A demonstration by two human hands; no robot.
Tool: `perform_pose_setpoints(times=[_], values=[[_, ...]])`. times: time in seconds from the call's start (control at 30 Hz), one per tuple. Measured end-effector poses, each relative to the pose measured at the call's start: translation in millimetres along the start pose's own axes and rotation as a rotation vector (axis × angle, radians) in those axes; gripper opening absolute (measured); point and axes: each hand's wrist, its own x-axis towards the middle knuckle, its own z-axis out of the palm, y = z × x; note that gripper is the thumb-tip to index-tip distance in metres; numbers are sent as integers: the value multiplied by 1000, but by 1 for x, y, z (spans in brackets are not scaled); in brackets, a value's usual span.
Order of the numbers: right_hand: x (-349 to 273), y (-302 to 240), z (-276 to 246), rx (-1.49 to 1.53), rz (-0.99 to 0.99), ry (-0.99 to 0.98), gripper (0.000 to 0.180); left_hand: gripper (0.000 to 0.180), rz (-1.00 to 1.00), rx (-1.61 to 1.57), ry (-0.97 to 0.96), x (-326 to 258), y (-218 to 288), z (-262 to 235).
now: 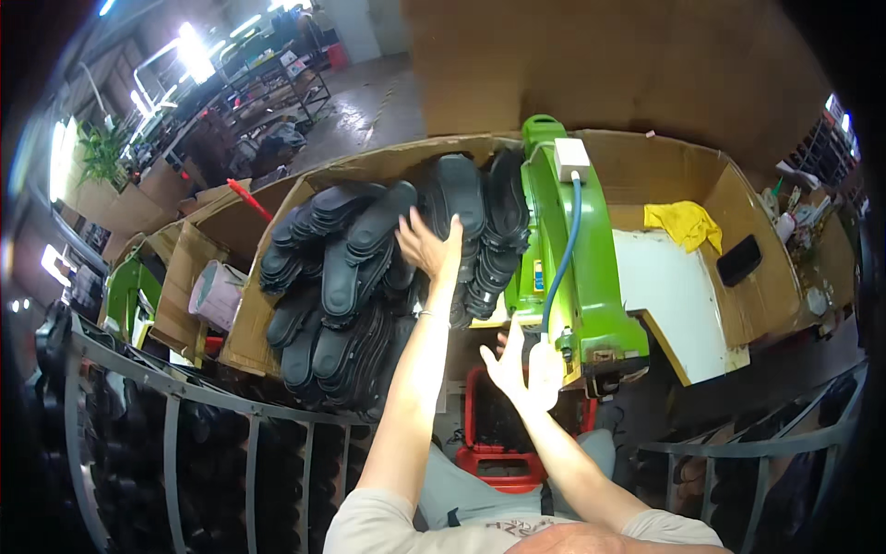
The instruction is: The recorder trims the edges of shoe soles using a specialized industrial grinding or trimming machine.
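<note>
Cardboard walls (242, 323) line the bench (655, 277). Left grip (430, 246) wide, fingers spread over stacked black soles (343, 288); can't tell if touching. More soles left of it and just ahead. Right grip (519, 371) wide too, near the green machine (591, 249); yellow cloth (686, 226) well off to its right.

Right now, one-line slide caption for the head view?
Left hand, spread, at piled black shoe soles; right hand by near end of green machine.
</note>
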Motion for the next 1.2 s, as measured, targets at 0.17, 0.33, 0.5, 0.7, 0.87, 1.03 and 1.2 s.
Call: perform_pose_setpoints(times=[0.17,0.33,0.5,0.7,0.87,1.03,1.2], values=[[-93,130,9,22,2,-34,80,75,460,227,-235,-38,59,10],[-156,161,2,227,322,-79,60,51,373,-13,-47,-3,14,-12],[-186,138,-57,553,481,-333,43,33,247,-592,-109,-54,4,-175],[-187,61,-162,1779,684,-680,97,42,315,-936,-700,-204,-46,-307],[-233,60,-204,1328,726,-555,48,47,-237,-1332,-1059,-289,-53,-251],[-251,49,-193,1008,549,-31,47,36,-503,-1083,-1215,-328,1,-174],[-235,39,-163,1189,670,-55,46,28,-216,-762,-1276,-288,48,-140]])
